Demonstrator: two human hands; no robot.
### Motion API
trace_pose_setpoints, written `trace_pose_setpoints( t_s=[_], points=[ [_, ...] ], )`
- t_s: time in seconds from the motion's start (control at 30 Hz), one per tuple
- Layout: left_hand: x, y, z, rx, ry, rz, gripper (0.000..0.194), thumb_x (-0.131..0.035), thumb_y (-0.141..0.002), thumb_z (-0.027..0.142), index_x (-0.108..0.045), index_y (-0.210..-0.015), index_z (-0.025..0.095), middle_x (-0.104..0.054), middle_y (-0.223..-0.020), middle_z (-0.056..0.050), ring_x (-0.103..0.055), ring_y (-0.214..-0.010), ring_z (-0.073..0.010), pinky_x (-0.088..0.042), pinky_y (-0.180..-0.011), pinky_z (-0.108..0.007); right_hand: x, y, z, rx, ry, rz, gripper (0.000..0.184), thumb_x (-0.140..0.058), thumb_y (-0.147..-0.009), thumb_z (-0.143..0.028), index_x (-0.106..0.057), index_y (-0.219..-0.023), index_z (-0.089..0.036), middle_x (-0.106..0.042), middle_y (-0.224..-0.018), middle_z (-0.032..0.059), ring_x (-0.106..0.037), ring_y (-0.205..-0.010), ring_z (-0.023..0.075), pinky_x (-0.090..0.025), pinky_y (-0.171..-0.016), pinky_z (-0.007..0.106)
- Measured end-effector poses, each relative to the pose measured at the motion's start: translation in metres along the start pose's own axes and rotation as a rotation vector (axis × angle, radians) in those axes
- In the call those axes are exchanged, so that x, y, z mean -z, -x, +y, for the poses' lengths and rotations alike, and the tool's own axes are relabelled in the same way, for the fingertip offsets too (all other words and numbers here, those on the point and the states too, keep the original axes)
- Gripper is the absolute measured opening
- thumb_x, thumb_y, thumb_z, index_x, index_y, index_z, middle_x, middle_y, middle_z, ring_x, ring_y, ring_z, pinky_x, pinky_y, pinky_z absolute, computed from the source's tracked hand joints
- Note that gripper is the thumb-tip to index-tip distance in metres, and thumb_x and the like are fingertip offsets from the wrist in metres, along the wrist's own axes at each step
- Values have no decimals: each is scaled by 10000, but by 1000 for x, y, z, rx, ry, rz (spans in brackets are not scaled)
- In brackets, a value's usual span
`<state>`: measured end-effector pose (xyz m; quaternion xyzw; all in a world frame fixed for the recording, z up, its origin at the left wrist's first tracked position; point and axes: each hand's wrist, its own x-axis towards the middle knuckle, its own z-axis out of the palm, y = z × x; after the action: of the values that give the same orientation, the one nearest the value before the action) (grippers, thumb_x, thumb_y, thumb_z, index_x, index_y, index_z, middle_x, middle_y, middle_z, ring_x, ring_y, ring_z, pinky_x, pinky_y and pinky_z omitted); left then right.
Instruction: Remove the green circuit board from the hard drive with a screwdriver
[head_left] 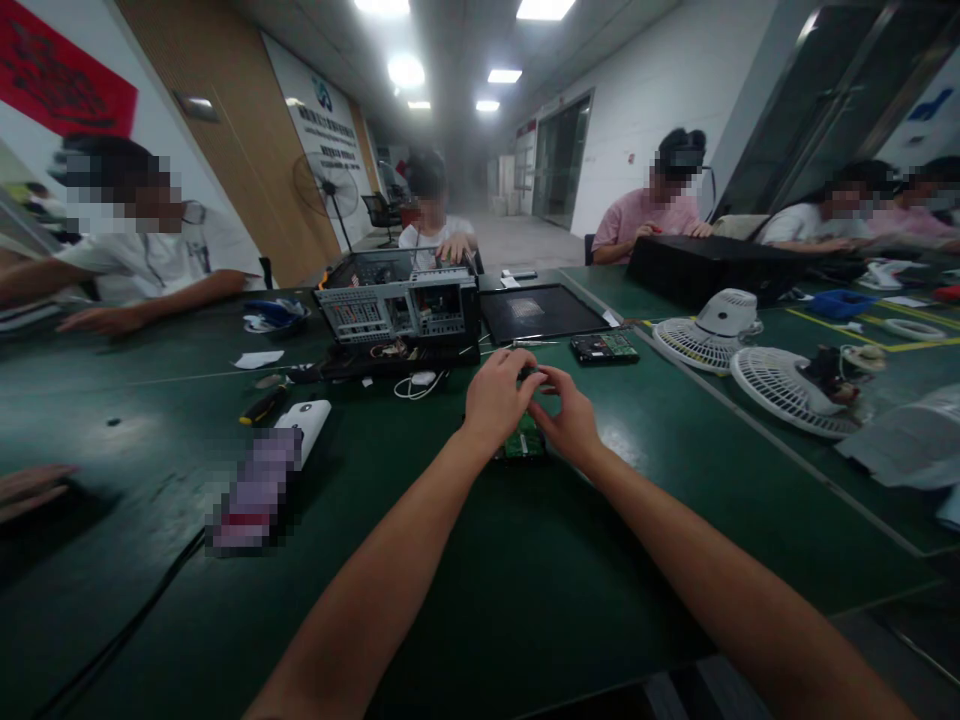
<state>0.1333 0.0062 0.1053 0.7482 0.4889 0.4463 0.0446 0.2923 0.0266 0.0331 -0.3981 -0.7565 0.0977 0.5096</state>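
Over the middle of the green table point(645, 560), my left hand point(496, 395) and my right hand point(568, 412) meet with their fingertips together. Both are closed around a small dark piece point(529, 373), mostly covered by the fingers and too small to name. Directly beneath them lies a hard drive with a green circuit board point(523, 442), partly hidden by my left hand and wrist. Beyond my right hand a second hard drive point(604, 348) rests flat, its green board showing on one side.
An opened computer case point(401, 305) stands ahead, beside a black panel point(546, 312). To the left are a phone point(262, 480) and a yellow-black screwdriver point(262, 405). Fan parts point(701, 335) lie right. Several people sit around; a co-worker's hand point(34, 490) rests at far left.
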Motion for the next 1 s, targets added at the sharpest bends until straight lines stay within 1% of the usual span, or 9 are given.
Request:
trace_pose_setpoints(
  t_s=[0.1,0.23,0.33,0.43,0.57,0.7,0.77,0.87,1.0],
  points=[
    [9,0,-15,-8,31,27,113,-708,-881,257,-704,-992,240,-640,-1010,-39,-633,-916,-190,-522,-822,-322,7,1,6,-64,166,-126,563,-716,-844,-510,-574,-1279,-183,-646,-1239,149,-631,-1095,287,-529,-917,427],
    [22,-1,-33,-15,44,31,145,-711,-866,191,-746,-997,242,-644,-986,-33,-640,-827,-165,-533,-802,-323,13,7,10,-291,328,-404,578,-692,-792,-673,-681,-1040,-151,-692,-968,133,-646,-906,271,-498,-767,355],
    [26,-1,-38,-46,65,23,200,-681,-872,138,-751,-1029,241,-667,-1004,-33,-653,-872,-171,-545,-834,-331,10,11,8,-279,342,-523,495,-688,-815,-639,-688,-967,-168,-693,-910,109,-629,-844,239,-441,-705,307],
    [26,-2,-35,-70,91,-2,224,-668,-872,120,-744,-1046,239,-692,-1039,-39,-661,-962,-188,-555,-883,-348,6,12,6,-242,343,-526,395,-697,-847,-544,-689,-962,-167,-690,-899,103,-612,-813,216,-412,-681,287],
    [26,-2,-31,-109,160,-43,241,-689,-861,133,-724,-1075,239,-706,-1118,-38,-661,-1029,-188,-567,-886,-344,2,10,7,-222,285,-553,291,-667,-885,-446,-714,-979,-175,-700,-917,86,-618,-801,200,-430,-691,279],
    [27,-2,-32,-103,169,-9,202,-719,-846,168,-728,-1037,234,-728,-1092,-37,-664,-1037,-194,-565,-876,-340,-6,8,13,-231,130,-517,304,-665,-893,-353,-707,-1144,-187,-732,-1068,87,-667,-913,214,-497,-808,305],
    [28,-2,-37,-70,171,14,193,-732,-834,187,-730,-1022,233,-732,-1081,-36,-670,-1017,-195,-569,-839,-327,-11,8,16,-236,26,-502,329,-662,-899,-318,-688,-1203,-198,-732,-1146,82,-679,-993,215,-512,-889,323],
    [34,-4,-53,16,183,70,182,-743,-817,220,-729,-998,225,-730,-1063,-36,-685,-957,-189,-574,-799,-313,-19,5,18,-222,-63,-502,295,-641,-916,-299,-694,-1198,-232,-728,-1195,53,-676,-1065,207,-510,-955,341],
    [44,-6,-77,159,191,119,135,-737,-805,268,-718,-926,210,-743,-908,-30,-704,-830,-193,-581,-782,-335,-24,5,15,-194,21,-469,268,-606,-942,-328,-697,-1180,-244,-730,-1179,45,-664,-1075,212,-496,-949,341]
  ],
)
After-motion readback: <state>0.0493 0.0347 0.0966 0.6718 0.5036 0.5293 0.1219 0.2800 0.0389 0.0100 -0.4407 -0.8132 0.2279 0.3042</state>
